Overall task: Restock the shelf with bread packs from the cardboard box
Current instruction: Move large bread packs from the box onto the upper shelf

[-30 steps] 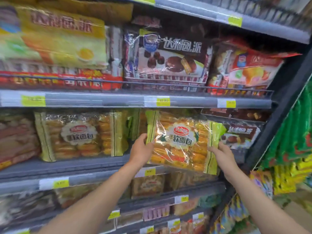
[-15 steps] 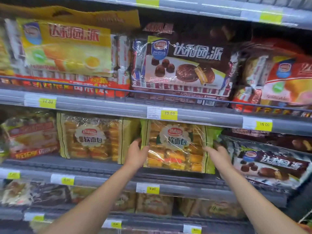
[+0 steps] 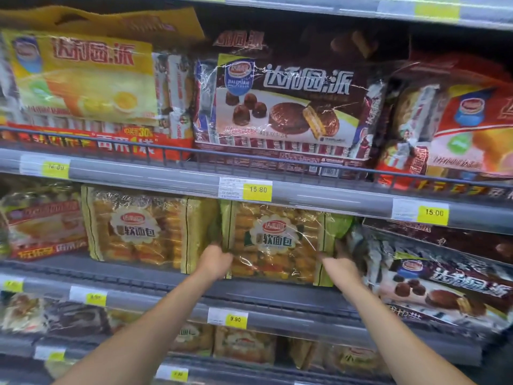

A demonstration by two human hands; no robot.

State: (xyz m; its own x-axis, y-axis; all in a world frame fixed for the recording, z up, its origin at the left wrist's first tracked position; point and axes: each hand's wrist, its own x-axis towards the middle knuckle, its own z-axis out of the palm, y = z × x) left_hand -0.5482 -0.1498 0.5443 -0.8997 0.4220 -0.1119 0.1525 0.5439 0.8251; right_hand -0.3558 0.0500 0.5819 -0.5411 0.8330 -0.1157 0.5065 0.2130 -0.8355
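Note:
A clear bread pack [image 3: 277,243] with green side strips and golden rolls stands upright on the grey middle shelf [image 3: 166,276]. My left hand [image 3: 215,261] grips its lower left edge. My right hand [image 3: 340,266] holds its lower right edge, fingers partly hidden behind the pack. A second, identical bread pack [image 3: 138,232] stands just to the left, a small gap apart. The cardboard box is out of view.
A chocolate pie pack [image 3: 449,284] leans close on the right of the held pack. A red and yellow cake pack [image 3: 44,229] sits far left. Pie packs fill the shelf above behind a wire rail [image 3: 249,159]. Lower shelves hold more bread.
The bread pack has gone from in front of the shelf into the middle shelf, deeper and upright. Both hands followed it in. The camera has swung left and closer.

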